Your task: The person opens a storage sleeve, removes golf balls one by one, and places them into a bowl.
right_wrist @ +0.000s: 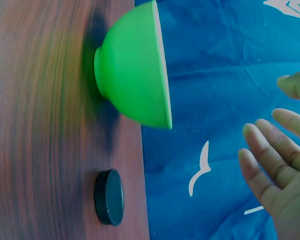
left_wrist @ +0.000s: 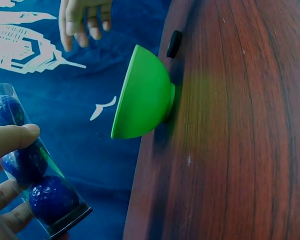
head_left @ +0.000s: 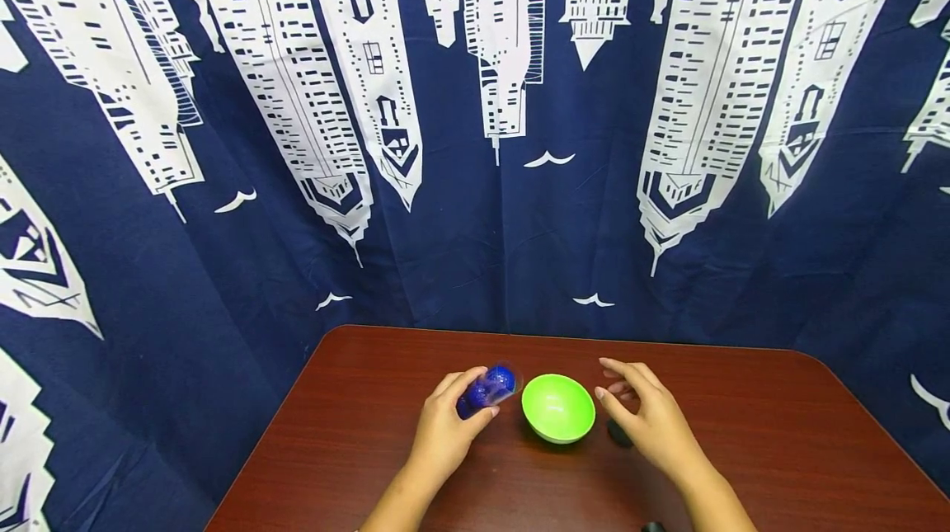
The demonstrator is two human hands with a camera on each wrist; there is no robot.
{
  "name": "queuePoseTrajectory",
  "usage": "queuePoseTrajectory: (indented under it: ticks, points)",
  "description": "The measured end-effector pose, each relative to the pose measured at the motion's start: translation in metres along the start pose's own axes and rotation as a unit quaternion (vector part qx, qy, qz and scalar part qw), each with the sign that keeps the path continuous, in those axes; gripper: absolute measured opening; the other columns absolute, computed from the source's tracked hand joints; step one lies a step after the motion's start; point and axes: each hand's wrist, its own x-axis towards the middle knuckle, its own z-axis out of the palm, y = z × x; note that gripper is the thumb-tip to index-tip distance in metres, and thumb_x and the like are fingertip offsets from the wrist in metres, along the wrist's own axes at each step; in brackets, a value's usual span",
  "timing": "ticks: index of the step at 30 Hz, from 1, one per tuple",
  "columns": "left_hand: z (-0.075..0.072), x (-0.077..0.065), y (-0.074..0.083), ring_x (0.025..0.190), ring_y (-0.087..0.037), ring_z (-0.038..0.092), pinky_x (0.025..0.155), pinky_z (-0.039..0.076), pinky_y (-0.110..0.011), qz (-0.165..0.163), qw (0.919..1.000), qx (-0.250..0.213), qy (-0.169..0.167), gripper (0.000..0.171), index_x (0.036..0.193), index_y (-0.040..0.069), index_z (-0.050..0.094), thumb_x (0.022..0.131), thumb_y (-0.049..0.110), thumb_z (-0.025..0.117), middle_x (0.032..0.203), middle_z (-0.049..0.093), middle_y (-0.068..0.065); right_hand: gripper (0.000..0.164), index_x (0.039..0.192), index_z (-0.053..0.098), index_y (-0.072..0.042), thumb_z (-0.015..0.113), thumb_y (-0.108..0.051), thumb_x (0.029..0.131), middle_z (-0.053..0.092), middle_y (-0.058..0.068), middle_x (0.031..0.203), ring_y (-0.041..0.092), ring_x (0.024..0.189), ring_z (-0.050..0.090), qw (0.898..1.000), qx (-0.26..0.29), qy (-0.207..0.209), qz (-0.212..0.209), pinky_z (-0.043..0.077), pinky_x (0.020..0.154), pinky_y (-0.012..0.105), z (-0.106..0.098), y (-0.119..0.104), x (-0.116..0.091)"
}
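Note:
My left hand point(head_left: 444, 423) grips a clear plastic tube point(left_wrist: 46, 150) with three dimpled blue golf balls point(left_wrist: 54, 200) stacked in it. A black cap covers one end of the tube; the other end, tilted toward the bowl, has no cap. The bright green bowl point(head_left: 558, 408) stands upright on the table between my hands, its inside bare. To the bowl's right my right hand point(head_left: 653, 416) hovers with fingers spread and holds nothing. Beneath that hand lies a round black lid point(right_wrist: 109, 197), partly hidden by it in the head view.
The table point(head_left: 356, 416) has a reddish-brown wood top. A small dark object point(head_left: 653, 526) shows at the lower edge of the head view. Behind the table hangs a navy curtain point(head_left: 460, 268) printed with white buildings and birds.

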Motion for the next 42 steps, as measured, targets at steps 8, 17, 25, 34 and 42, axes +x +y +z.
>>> queuePoseTrajectory:
  ticks: [8, 17, 25, 34, 42]
  points:
    - [0.000, 0.001, 0.009, 0.114, -0.020, 0.067, 0.097, 0.056, -0.044, 0.043, 0.9980, 0.046, 0.011, 0.056, 0.130, 0.024, 0.067, 0.078, 0.018, 0.087, 0.122, 0.069, 0.004, 0.042, 0.131, 0.064, -0.019, 0.075, -0.011, 0.091, 0.064, -0.004, 0.115, -0.001, 0.090, 0.065, 0.997, 0.070, -0.020, -0.026, 0.058, 0.078, 0.021, 0.001, -0.016, -0.001]
    - [0.002, 0.000, 0.013, 0.116, -0.019, 0.065, 0.100, 0.046, -0.052, 0.063, 0.9939, 0.090, 0.007, 0.054, 0.129, 0.024, 0.069, 0.078, 0.021, 0.088, 0.123, 0.070, 0.003, 0.041, 0.133, 0.063, -0.022, 0.074, -0.018, 0.093, 0.063, -0.007, 0.113, 0.001, 0.092, 0.065, 0.993, 0.101, -0.052, -0.009, 0.058, 0.077, 0.022, 0.004, -0.026, -0.007]
    - [0.006, -0.002, 0.015, 0.115, -0.017, 0.064, 0.102, 0.044, -0.051, 0.085, 0.9898, 0.114, 0.007, 0.057, 0.131, 0.027, 0.069, 0.077, 0.021, 0.089, 0.121, 0.069, 0.006, 0.041, 0.131, 0.064, -0.024, 0.076, -0.019, 0.092, 0.065, -0.004, 0.118, 0.005, 0.091, 0.068, 0.988, 0.135, -0.070, -0.015, 0.057, 0.071, 0.023, 0.015, -0.031, -0.013]
    - [0.011, -0.006, 0.019, 0.111, -0.015, 0.063, 0.099, 0.043, -0.047, 0.115, 0.9808, 0.158, 0.011, 0.057, 0.128, 0.027, 0.070, 0.075, 0.023, 0.090, 0.118, 0.068, 0.008, 0.043, 0.132, 0.063, -0.012, 0.076, -0.020, 0.091, 0.065, 0.008, 0.119, 0.008, 0.091, 0.070, 0.980, 0.168, -0.101, -0.023, 0.060, 0.073, 0.025, 0.024, -0.040, -0.019]
    - [0.014, -0.008, 0.023, 0.115, -0.013, 0.061, 0.101, 0.041, -0.046, 0.140, 0.9718, 0.189, 0.011, 0.060, 0.129, 0.028, 0.070, 0.073, 0.022, 0.091, 0.119, 0.066, 0.010, 0.049, 0.136, 0.060, -0.013, 0.076, -0.022, 0.091, 0.065, 0.007, 0.119, 0.008, 0.090, 0.070, 0.981, 0.160, -0.106, -0.037, 0.060, 0.077, 0.027, 0.029, -0.040, -0.023]
